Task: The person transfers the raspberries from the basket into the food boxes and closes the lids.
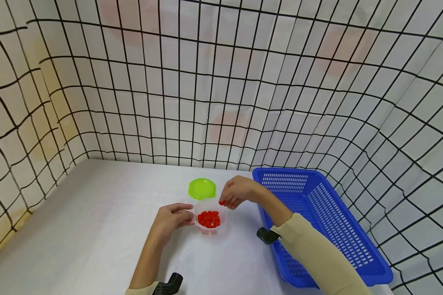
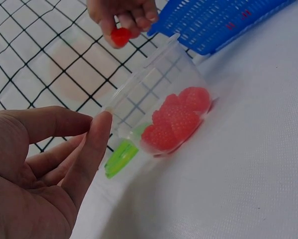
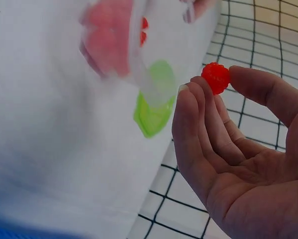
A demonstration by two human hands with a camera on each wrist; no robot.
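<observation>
We count one clear cup (image 1: 211,219) of red berries (image 1: 208,218), one green lid (image 1: 202,188), one blue basket (image 1: 317,221); open desk (image 1: 96,229) lies leftward; our left hand (image 1: 171,221) steadies the cup with curled fingertips; our right hand (image 1: 238,191) pinches one berry (image 1: 222,202) above the rim.

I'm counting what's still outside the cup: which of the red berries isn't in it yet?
The single red berry pinched in the right hand, above the clear cup; all the others lie inside.
</observation>
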